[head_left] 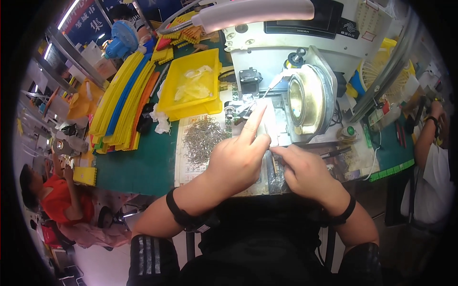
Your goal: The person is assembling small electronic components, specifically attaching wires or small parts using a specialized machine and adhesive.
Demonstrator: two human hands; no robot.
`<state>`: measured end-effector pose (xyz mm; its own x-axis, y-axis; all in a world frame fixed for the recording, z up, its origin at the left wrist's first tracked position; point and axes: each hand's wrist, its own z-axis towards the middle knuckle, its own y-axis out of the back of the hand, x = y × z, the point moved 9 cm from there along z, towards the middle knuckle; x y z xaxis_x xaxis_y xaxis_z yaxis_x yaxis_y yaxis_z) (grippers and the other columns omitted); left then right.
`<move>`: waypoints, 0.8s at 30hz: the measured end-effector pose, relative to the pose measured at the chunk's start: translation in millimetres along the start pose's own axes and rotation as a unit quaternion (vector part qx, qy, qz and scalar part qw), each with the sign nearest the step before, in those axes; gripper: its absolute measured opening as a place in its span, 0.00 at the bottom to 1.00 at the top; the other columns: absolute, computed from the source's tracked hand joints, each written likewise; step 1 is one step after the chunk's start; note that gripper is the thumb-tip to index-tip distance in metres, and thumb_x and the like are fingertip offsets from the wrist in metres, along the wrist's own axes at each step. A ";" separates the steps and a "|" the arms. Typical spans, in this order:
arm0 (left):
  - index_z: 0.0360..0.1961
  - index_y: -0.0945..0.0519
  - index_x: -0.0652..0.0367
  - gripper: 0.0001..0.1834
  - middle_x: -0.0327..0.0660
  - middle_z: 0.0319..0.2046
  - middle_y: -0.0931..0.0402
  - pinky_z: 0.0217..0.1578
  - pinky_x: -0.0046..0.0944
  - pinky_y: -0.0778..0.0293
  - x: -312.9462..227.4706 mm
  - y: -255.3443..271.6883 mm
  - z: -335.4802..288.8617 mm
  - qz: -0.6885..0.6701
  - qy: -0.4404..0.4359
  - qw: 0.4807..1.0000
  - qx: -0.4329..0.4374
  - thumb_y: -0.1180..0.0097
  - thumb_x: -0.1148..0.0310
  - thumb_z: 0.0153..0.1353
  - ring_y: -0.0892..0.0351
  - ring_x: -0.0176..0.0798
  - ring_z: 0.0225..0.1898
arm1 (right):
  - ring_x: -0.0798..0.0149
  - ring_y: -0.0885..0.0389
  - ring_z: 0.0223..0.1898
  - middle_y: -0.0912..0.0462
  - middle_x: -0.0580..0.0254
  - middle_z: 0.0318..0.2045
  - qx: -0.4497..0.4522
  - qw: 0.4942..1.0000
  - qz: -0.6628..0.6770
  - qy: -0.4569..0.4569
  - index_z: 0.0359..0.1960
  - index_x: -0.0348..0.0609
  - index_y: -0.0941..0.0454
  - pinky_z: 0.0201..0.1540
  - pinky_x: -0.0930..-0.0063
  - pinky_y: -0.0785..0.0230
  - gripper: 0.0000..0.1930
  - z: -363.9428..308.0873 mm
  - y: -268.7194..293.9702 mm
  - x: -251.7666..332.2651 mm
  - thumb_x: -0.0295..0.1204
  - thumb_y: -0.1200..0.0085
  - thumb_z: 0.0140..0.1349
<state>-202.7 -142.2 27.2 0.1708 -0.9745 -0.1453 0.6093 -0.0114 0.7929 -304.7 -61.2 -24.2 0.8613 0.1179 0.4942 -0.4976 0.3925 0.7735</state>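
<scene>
My left hand [236, 159] reaches to the white bench machine [298, 52], its index finger stretched toward the small metal fixture [247, 107]. Its thumb stands apart from that finger; the other fingers are curled and partly hidden. Close on its right, my right hand [307, 174] is closed, thumb and index fingertips together near my left thumb. Anything in that pinch is too small to make out. Beside my left hand lies a pile of small bent metal wire pieces [204, 139] on printed paper. A brass-coloured spool [296, 102] is mounted on the machine to the right of my fingers.
A yellow tray [188, 111] with clear plastic stands behind the pile. Farther left are stacked yellow, blue and orange strips [119, 102] and a blue fan [120, 39]. A slanted metal post [381, 76] rises right of the machine. Other people sit at both sides.
</scene>
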 end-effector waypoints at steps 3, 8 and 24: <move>0.31 0.22 0.58 0.04 0.62 0.65 0.30 0.26 0.40 0.21 -1.1 1.8 0.7 -0.014 0.001 1.000 0.002 0.39 0.76 0.56 0.16 0.46 0.24 | 0.49 0.18 0.40 0.19 0.55 0.39 0.062 0.998 -0.011 0.011 0.54 0.44 0.22 0.40 0.55 0.25 0.25 1.6 -6.0 3.2 0.19 0.47 0.51; 0.32 0.22 0.58 0.04 0.61 0.66 0.31 0.27 0.41 0.21 -0.2 0.7 -2.5 -0.019 0.016 0.999 0.025 0.39 0.75 0.57 0.16 0.48 0.25 | 0.50 0.19 0.38 0.20 0.58 0.35 0.033 0.997 -0.005 0.073 0.46 0.44 0.19 0.39 0.57 0.25 0.17 3.6 -7.8 8.8 0.20 0.44 0.52; 0.32 0.20 0.56 0.10 0.48 0.53 0.27 0.34 0.39 0.22 12.0 11.3 -22.1 -0.076 -0.038 0.996 -0.041 0.34 0.81 0.51 0.15 0.41 0.39 | 0.56 0.22 0.23 0.19 0.54 0.28 -0.236 0.950 0.056 0.194 0.41 0.31 0.20 0.26 0.67 0.31 0.07 -18.8 93.8 65.2 0.18 0.45 0.61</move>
<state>-176.6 -149.1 21.4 0.0148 -0.9772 -0.2119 0.6851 -0.1444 0.7140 -293.2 0.5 73.1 0.8243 0.4746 0.3086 -0.5656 0.7130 0.4145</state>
